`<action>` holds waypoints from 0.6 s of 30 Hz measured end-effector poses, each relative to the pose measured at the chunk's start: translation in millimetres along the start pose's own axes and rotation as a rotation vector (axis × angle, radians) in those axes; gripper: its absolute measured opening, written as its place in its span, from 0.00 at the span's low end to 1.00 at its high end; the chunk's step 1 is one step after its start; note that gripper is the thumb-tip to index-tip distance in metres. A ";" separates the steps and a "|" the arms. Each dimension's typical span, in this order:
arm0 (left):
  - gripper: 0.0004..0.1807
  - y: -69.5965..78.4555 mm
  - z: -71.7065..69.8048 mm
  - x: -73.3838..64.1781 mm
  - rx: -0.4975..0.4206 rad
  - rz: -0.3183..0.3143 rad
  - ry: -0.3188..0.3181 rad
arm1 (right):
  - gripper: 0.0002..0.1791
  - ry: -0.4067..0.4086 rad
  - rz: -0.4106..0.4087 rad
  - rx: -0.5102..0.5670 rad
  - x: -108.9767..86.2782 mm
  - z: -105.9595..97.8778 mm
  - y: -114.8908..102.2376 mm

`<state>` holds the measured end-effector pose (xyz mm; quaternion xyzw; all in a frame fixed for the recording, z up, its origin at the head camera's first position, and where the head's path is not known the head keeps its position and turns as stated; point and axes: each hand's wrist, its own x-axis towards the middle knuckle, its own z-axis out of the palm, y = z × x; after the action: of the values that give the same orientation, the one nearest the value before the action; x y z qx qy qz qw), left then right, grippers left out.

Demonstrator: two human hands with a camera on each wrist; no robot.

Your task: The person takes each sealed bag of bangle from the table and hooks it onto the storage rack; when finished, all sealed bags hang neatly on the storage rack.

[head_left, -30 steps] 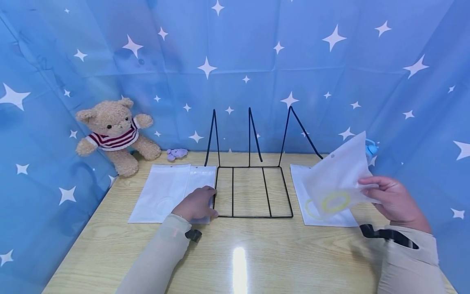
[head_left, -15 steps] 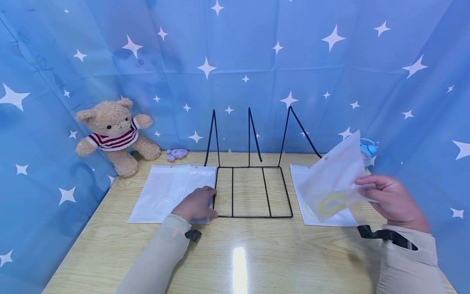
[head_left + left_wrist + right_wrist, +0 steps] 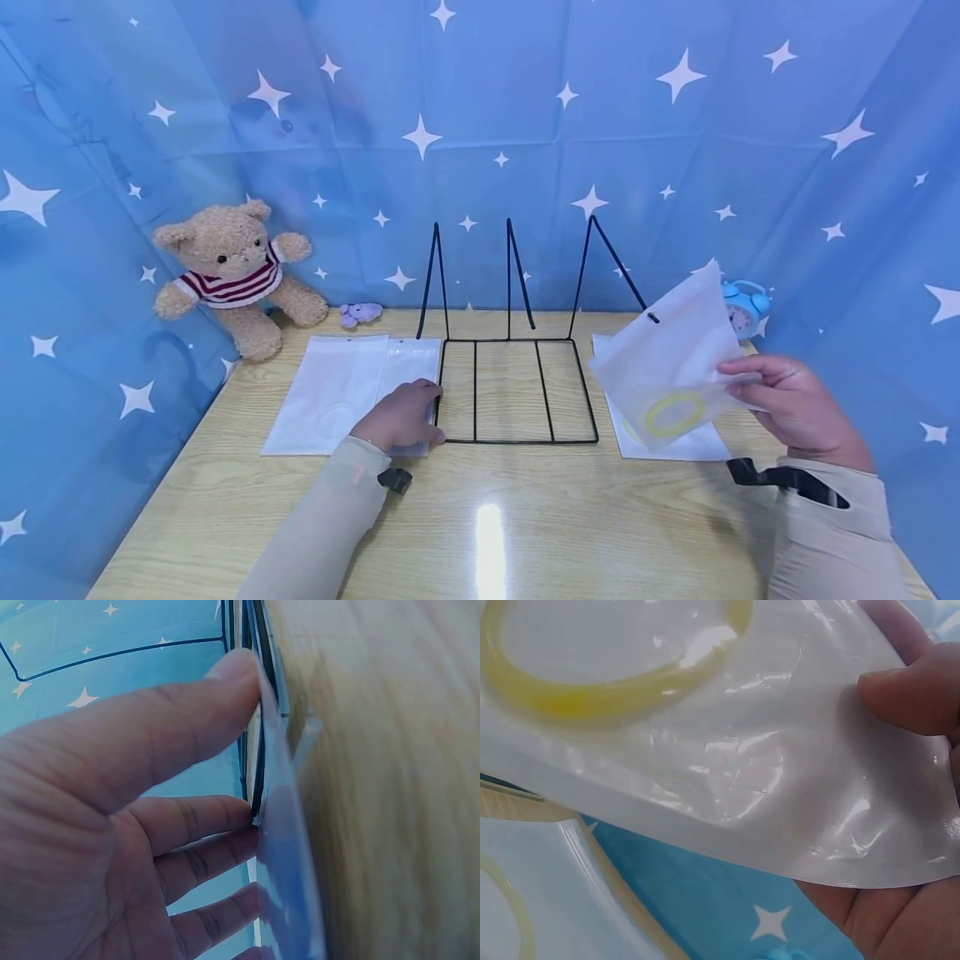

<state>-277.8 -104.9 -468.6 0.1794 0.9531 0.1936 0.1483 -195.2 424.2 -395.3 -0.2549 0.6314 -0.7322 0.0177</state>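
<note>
A black wire display rack (image 3: pixel 517 442) stands on the table, its three hooks rising toward the back. My left hand (image 3: pixel 401 414) rests at the left bar of its base, thumb and fingers extended. In the left wrist view the fingertips (image 3: pixel 244 814) press by the black bar, and a clear bag edge (image 3: pixel 281 847) shows beside it. My right hand (image 3: pixel 802 408) pinches a white-and-clear plastic bag (image 3: pixel 675 350) by its right edge, tilted in the air. A yellow ring (image 3: pixel 592 701) is inside that bag. The right hook's tip (image 3: pixel 651 317) sits right at the bag's punched hole.
Two similar bags (image 3: pixel 315 392) lie overlapping left of the rack. Another bag (image 3: pixel 705 446) lies under the raised one. A teddy bear (image 3: pixel 232 258), a small purple toy (image 3: pixel 361 314) and a blue alarm clock (image 3: pixel 744 310) stand along the starry curtain (image 3: pixel 480 100).
My right hand has moved slightly left with the bag, bringing its hole onto the right hook's tip. More of the alarm clock shows now. My left hand stays in place.
</note>
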 end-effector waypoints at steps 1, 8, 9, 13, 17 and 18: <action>0.46 -0.1 0.0 0.0 -0.002 0.004 0.000 | 0.32 0.002 0.007 0.002 0.1 -0.1 -0.2; 0.45 -0.6 0.3 0.6 -0.009 0.017 -0.001 | 0.30 0.015 0.029 -0.004 1.5 -0.1 0.3; 0.46 -0.3 0.4 0.4 -0.009 0.015 -0.001 | 0.30 0.026 0.033 -0.012 1.6 0.1 0.5; 0.45 0.5 0.8 -0.2 -0.008 0.004 -0.001 | 0.29 0.066 0.051 -0.051 2.3 2.5 1.5; 0.45 0.3 1.6 0.4 -0.014 -0.005 -0.002 | 0.30 0.055 0.028 -0.048 4.7 6.0 3.6; 0.45 0.2 1.7 0.5 -0.015 -0.005 -0.003 | 0.30 0.050 0.023 -0.042 5.5 6.7 3.9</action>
<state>-277.6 -103.9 -470.1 0.1760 0.9518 0.2003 0.1515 -198.5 415.3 -396.6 -0.2297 0.6496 -0.7247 0.0048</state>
